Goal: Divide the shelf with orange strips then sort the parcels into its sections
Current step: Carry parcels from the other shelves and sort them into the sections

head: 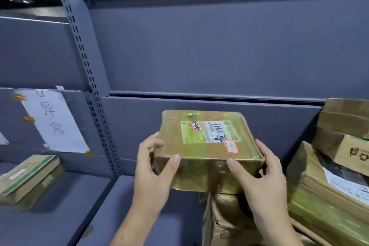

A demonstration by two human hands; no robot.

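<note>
At a grey metal shelf (139, 195) in a dim warehouse, a person is holding a taped cardboard parcel (207, 146) at the centre of the view, label side up. The left hand (153, 168) is gripping its corner at 9 o'clock, thumb lying across the near face, while the right hand (257, 170) is clasping the corner at 3 o'clock, thumb pressed to the same face. The parcel is being carried clear of the shelf floor, just above a crumpled brown package (223, 217) at 6 o'clock.

A heap of unsorted boxes (339, 166) is waiting at 3 to 4 o'clock, stacked askew against the back panel. At 8 o'clock, in the neighbouring bay beyond the perforated upright (87, 78), a small stack of flat parcels (30, 175) is lying below a handwritten paper sign (54, 120), whose edges are fixed with what looks like orange tape (30, 119).

No orange dividing strips are showing on the shelf floor in this view, so whether that step is done cannot be told. Sorting appears to be under way but far from finished: one parcel is in hand, a few seem placed at the left, and most of the pile at the right is awaiting its section.
</note>
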